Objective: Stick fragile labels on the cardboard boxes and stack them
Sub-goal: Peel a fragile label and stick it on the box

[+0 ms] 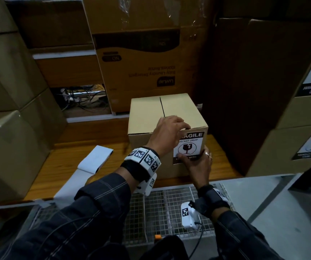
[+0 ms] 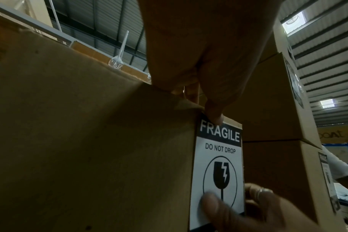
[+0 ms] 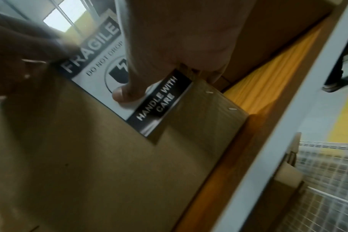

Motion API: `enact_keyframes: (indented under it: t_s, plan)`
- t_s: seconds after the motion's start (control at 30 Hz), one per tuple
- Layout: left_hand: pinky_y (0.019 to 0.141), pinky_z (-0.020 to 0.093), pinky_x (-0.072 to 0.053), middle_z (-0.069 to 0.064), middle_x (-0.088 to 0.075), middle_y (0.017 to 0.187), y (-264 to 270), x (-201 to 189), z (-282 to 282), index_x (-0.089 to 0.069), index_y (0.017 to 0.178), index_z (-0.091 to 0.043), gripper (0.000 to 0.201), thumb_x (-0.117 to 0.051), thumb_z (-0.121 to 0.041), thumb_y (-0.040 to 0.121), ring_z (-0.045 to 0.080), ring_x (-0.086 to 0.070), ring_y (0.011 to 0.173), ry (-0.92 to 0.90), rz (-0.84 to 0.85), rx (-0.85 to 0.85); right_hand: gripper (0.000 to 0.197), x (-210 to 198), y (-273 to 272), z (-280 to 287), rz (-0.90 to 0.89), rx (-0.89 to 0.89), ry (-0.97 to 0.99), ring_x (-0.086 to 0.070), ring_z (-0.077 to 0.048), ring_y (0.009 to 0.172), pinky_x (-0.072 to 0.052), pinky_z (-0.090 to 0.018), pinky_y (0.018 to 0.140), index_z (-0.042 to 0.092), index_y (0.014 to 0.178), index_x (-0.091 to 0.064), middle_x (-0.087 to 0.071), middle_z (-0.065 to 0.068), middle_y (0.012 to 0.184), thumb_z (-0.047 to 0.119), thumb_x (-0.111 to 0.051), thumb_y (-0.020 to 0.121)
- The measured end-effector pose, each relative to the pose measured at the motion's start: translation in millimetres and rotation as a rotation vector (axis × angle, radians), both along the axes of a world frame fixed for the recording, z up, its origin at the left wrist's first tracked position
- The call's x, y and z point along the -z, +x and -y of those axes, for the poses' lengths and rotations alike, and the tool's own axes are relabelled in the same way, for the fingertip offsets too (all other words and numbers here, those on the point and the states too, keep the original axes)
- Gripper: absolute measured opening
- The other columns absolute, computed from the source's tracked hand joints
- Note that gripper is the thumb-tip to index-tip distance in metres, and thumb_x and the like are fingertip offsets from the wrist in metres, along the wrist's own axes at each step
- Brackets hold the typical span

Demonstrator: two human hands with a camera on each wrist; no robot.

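A small cardboard box (image 1: 147, 119) stands on a wooden shelf (image 1: 72, 162), its flaps closed. A black-and-white fragile label (image 1: 191, 145) lies on its front face near the right corner. My left hand (image 1: 169, 128) reaches over the top front edge, fingers curved on the lid. Its thumb (image 2: 215, 116) presses the label's (image 2: 218, 157) top band. My right hand (image 1: 198, 162) holds the box's right corner lower down. Its thumb (image 3: 123, 94) presses the label (image 3: 101, 81) above the "handle with care" band, and its fingers wrap round the side.
A white pad of label sheets (image 1: 96, 160) lies left of the box. Two labelled boxes (image 1: 304, 147) are stacked at the right. Tall cartons (image 1: 141, 62) stand behind, more boxes (image 1: 10, 128) at the left. A wire mesh cart (image 1: 169, 203) sits below the shelf's edge.
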State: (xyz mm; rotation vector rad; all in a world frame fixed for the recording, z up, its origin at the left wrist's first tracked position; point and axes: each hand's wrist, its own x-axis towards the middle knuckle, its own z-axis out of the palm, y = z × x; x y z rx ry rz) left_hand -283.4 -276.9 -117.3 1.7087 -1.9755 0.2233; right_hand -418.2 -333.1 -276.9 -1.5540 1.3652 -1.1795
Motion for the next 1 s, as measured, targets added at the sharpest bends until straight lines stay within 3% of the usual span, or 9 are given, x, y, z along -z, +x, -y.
enact_keyframes:
  t_s: [0.13,0.23,0.4,0.53,0.6,0.73,0.8,0.9,1.0]
  plan:
    - [0.108,0.039,-0.030,0.006,-0.061,0.133,1.5,-0.4,0.4,-0.068,0.128,-0.020,0.028,-0.060,-0.025,0.102,0.021,-0.050,0.127,0.002,-0.020,0.018,0.109,18.1,-7.9,0.2,-0.065,-0.054,0.029,-0.043,-0.022,0.131,-0.045,-0.057,0.106,0.031,0.142,-0.045,-0.052,0.003,0.138,0.068,-0.088,0.049]
    - [0.113,0.042,-0.032,0.007,-0.055,0.143,5.2,-1.1,-1.2,-0.065,0.133,-0.022,0.032,-0.059,-0.025,0.102,0.023,-0.045,0.134,0.043,-0.054,0.031,0.107,25.8,-17.3,-1.0,0.048,-0.108,0.080,-0.051,-0.020,0.127,-0.053,-0.054,0.100,0.038,0.141,-0.044,-0.053,0.008,0.135,0.065,-0.091,0.048]
    - [0.125,0.050,-0.015,0.008,-0.042,0.157,14.5,-2.0,-15.4,-0.053,0.144,-0.027,0.047,-0.065,-0.028,0.098,0.023,-0.038,0.144,0.024,-0.117,0.057,0.082,5.9,-28.9,2.8,0.179,-0.106,0.083,-0.056,-0.020,0.122,-0.056,-0.045,0.094,0.031,0.137,-0.051,-0.058,-0.001,0.135,0.054,-0.088,0.068]
    - [0.121,0.057,-0.027,0.008,-0.042,0.156,32.4,0.5,-43.3,-0.049,0.148,-0.026,0.051,-0.063,-0.030,0.099,0.022,-0.036,0.145,-0.109,-0.173,-0.032,0.044,-0.9,-41.9,12.6,0.208,-0.121,0.094,-0.062,-0.019,0.116,-0.056,-0.035,0.088,0.021,0.129,-0.062,-0.066,-0.001,0.124,0.038,-0.075,0.090]
    - [0.118,0.053,-0.034,0.009,-0.040,0.157,45.0,5.1,-60.2,-0.047,0.149,-0.024,0.052,-0.062,-0.032,0.099,0.023,-0.035,0.145,-0.221,-0.200,-0.102,0.025,3.0,-51.0,16.2,0.209,-0.108,0.068,-0.065,-0.020,0.113,-0.058,-0.036,0.088,0.020,0.120,-0.067,-0.070,0.000,0.116,0.035,-0.060,0.102]
    - [0.113,0.036,-0.034,0.010,-0.033,0.160,61.2,22.2,-91.3,-0.034,0.156,-0.019,0.069,-0.067,-0.032,0.097,0.017,-0.030,0.145,-0.348,-0.389,-0.282,0.028,12.0,-64.0,16.1,0.186,-0.104,0.059,-0.068,-0.016,0.105,-0.059,-0.044,0.090,0.023,0.113,-0.070,-0.073,0.002,0.108,0.043,-0.052,0.104]
    - [0.110,0.039,-0.039,0.007,-0.030,0.162,67.2,38.0,-100.5,-0.024,0.160,-0.025,0.081,-0.067,-0.044,0.094,0.011,-0.030,0.143,-0.261,-0.599,-0.342,0.026,14.5,-65.0,11.4,0.190,-0.146,0.090,-0.068,-0.017,0.105,-0.060,-0.044,0.089,0.024,0.113,-0.068,-0.072,0.000,0.109,0.043,-0.052,0.104]
    - [0.111,0.050,-0.044,0.003,-0.030,0.164,74.1,63.6,-104.2,-0.008,0.160,-0.039,0.100,-0.068,-0.065,0.085,0.020,-0.034,0.146,-0.012,-0.867,-0.374,0.024,16.9,-62.9,5.0,0.157,-0.187,0.111,-0.064,-0.016,0.112,-0.059,-0.041,0.091,0.027,0.120,-0.065,-0.068,0.000,0.118,0.040,-0.053,0.103]
    - [0.110,0.052,-0.046,-0.001,-0.035,0.161,70.8,86.1,-99.1,-0.003,0.160,-0.042,0.109,-0.079,-0.048,0.083,0.020,-0.041,0.144,0.108,-0.931,-0.283,0.024,13.3,-62.7,3.4,0.140,-0.210,0.116,-0.061,-0.011,0.114,-0.053,-0.022,0.080,0.026,0.125,-0.062,-0.066,0.003,0.123,0.033,-0.058,0.103]
